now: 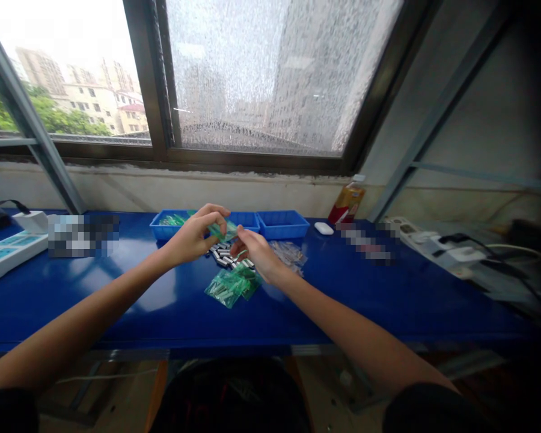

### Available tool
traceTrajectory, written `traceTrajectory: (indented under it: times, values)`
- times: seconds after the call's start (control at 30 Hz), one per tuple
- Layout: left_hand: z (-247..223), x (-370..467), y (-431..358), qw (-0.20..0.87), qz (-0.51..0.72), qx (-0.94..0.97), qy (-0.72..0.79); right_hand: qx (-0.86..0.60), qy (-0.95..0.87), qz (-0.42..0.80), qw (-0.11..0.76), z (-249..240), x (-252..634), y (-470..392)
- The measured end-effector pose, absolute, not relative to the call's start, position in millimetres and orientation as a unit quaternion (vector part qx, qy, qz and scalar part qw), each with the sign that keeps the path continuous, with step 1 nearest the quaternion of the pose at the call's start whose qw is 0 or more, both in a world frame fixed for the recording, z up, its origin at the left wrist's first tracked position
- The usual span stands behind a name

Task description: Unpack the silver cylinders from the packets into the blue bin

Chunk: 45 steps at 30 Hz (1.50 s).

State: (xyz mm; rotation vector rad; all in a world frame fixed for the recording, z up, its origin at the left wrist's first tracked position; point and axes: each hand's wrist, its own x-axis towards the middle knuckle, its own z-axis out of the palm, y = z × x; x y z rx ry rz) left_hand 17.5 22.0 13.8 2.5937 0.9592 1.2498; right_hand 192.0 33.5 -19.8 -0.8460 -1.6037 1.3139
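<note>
Between my two hands, above the middle of the blue table, is a small clear plastic bag with a green tint point(225, 230). My left hand point(201, 231) pinches its left side, fingers curled. At its right edge, my right hand point(256, 249) has thumb and fingers closed on the same bag. Beneath the hands lies a loose pile of small silver and black cylindrical parts point(222, 257), partly hidden by them. Closer to me, several filled green-tinted bags point(232, 285) overlap on the table. Some clear bags point(291, 255) lie just right of my right hand.
Blue bins stand along the wall; the left bin point(171, 222) holds green-tinted bags, and the right bin point(283, 225) is beside it. A white case point(323, 228) and a drink bottle point(348, 199) are at the right. Power strips point(15, 252) lie toward both table ends.
</note>
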Motion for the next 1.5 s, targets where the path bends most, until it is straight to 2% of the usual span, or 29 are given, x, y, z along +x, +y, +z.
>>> traceTrajectory:
  times: [0.1,0.17,0.23,0.3,0.37,0.47,0.53,0.6,0.67,0.87,0.97,1.03,1.13,1.23,1.33,1.43,1.5]
  values:
    - [5.3,24.6,26.1,0.045,0.412,0.853,0.316,-0.324,-0.601,0.560,0.469,-15.1,196.5,36.4]
    - [-7.8,24.8,27.7,0.032,0.404,0.848,0.341,-0.339,-0.622,0.492,0.505,-13.9,199.5,37.7]
    - [-20.7,24.0,28.1,0.059,0.385,0.843,0.370,-0.353,-0.672,0.367,0.538,-14.6,202.3,38.7]
    - [-28.4,23.9,28.2,0.146,0.376,0.825,0.395,-0.346,-0.732,0.233,0.539,-16.0,204.9,39.4]
    - [-29.8,25.0,28.2,0.281,0.394,0.774,0.408,-0.324,-0.777,0.139,0.521,-17.2,206.9,39.6]
    - [-24.3,27.3,27.5,0.464,0.435,0.665,0.391,-0.293,-0.802,0.093,0.512,-17.8,207.8,38.9]
    - [-20.0,27.9,26.6,0.510,0.459,0.613,0.391,-0.282,-0.805,0.092,0.513,-18.2,207.0,38.1]
    - [-17.8,27.6,26.2,0.494,0.484,0.596,0.408,-0.277,-0.808,0.101,0.510,-19.2,205.2,37.4]
    - [-18.2,26.7,26.1,0.431,0.507,0.611,0.429,-0.284,-0.804,0.125,0.507,-21.1,202.6,37.1]
    - [-24.8,26.9,21.9,0.065,0.479,0.776,0.406,-0.379,-0.725,0.304,0.488,-26.3,196.3,41.8]
    - [-26.7,29.8,19.5,0.008,0.448,0.816,0.366,-0.374,-0.676,0.422,0.474,-26.0,197.3,45.1]
    - [-26.9,32.1,18.3,0.008,0.435,0.825,0.359,-0.367,-0.676,0.433,0.470,-26.1,199.0,46.2]
    - [-25.8,35.2,16.8,0.086,0.417,0.817,0.388,-0.359,-0.746,0.281,0.485,-28.1,201.7,45.9]
    - [-24.1,36.9,16.9,0.282,0.436,0.727,0.449,-0.334,-0.812,0.106,0.468,-30.8,203.9,45.0]
    - [-23.1,36.2,19.8,0.447,0.462,0.593,0.484,-0.309,-0.838,0.046,0.447,-31.9,204.6,44.2]
    - [-23.6,33.0,24.6,0.496,0.469,0.549,0.483,-0.280,-0.855,0.032,0.435,-30.9,202.7,41.8]
    - [-24.7,29.8,27.7,0.457,0.487,0.572,0.476,-0.285,-0.852,0.046,0.436,-29.2,200.2,39.5]
